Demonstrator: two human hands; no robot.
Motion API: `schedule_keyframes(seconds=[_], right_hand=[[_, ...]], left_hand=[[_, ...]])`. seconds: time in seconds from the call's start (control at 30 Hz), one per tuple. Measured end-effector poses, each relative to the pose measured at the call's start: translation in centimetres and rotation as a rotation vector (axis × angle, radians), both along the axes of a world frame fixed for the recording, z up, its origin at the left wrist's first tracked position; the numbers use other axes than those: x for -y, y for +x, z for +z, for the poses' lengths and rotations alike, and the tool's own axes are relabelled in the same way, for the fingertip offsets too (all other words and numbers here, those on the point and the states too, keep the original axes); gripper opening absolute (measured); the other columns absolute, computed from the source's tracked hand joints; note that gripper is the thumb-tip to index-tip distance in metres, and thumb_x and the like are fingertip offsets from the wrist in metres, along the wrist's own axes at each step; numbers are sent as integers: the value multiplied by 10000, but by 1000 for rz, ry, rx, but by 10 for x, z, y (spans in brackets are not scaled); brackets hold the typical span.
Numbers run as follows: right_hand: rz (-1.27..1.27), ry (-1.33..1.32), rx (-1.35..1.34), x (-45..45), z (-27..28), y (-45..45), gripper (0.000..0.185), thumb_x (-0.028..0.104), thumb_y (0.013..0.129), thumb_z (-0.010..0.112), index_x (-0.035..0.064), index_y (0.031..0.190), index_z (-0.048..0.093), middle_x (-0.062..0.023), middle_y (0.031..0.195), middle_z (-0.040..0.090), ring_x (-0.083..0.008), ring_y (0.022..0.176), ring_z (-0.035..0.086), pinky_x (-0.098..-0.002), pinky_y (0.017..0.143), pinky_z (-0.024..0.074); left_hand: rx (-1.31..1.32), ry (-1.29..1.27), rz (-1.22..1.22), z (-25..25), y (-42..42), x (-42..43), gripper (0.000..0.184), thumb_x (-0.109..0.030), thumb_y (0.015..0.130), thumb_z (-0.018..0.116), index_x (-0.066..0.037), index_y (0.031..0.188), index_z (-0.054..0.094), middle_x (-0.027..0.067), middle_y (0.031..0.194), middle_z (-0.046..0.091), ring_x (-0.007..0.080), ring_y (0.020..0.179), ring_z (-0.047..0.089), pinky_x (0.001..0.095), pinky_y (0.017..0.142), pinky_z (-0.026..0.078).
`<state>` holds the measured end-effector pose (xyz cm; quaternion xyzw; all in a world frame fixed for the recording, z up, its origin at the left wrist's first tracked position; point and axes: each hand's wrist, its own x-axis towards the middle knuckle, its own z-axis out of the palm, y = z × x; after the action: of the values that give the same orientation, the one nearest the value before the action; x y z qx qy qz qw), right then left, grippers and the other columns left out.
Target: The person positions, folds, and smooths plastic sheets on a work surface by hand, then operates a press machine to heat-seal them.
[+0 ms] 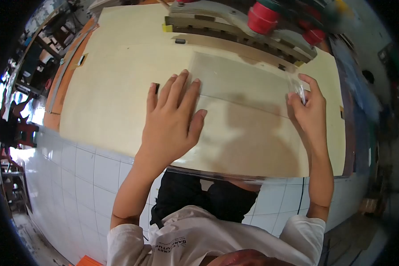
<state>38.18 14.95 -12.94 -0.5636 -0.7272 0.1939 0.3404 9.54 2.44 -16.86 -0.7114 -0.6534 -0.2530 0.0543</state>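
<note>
Transparent plastic sheet (244,82) between both hands (169,122) on cream tabletop (108,88).

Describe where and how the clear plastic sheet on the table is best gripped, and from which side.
The clear plastic sheet is probably best pinched from the right, at its right edge: that edge curls up beside the right hand, while the rest lies nearly flat, offering fingers little to catch.

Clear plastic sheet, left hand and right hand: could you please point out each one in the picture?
Clear plastic sheet (241,83), head view: flat surface.
Left hand (169,117), head view: back.
Right hand (311,109), head view: near thumb.
</note>
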Motion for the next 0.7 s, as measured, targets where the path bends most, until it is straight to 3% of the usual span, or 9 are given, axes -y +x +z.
schedule_keyframes(seconds=[0.17, 0.3, 0.4, 0.7], right_hand=[[40, -92, -198, -4, -3, 5, 449, 67, 891, 677, -56, 1307, 559, -71, 672, 666, -91, 581, 572, -279, 563, 455], [38, 15, -116, -20, -6, 14, 449, 75, 907, 685, -67, 1313, 554, -60, 696, 671, -84, 613, 576, -269, 584, 448], [1, -110, -124, -26, -3, 17, 446, 74, 906, 697, -68, 1307, 561, -61, 736, 688, -90, 646, 596, -259, 623, 461], [44, -374, -374, -30, 3, 19, 317, 82, 918, 684, -38, 1205, 630, -44, 715, 651, -67, 552, 526, -236, 455, 354]], left_hand=[[-25, 17, 2, -2, 1, -1, 496, -281, 947, 583, -55, 1387, 561, 175, 1496, 492, 352, 1390, 456, 624, 1151, 279], [0, 35, -9, -1, 1, 1, 472, -272, 952, 572, -49, 1368, 560, 179, 1495, 492, 354, 1384, 460, 622, 1150, 283], [18, -11, 4, 0, 0, 2, 495, -277, 970, 564, -78, 1423, 546, 155, 1551, 450, 336, 1432, 422, 578, 1202, 231], [27, 2, 7, -1, 0, 3, 482, -288, 977, 552, -76, 1409, 556, 154, 1540, 461, 328, 1428, 427, 582, 1201, 233]])
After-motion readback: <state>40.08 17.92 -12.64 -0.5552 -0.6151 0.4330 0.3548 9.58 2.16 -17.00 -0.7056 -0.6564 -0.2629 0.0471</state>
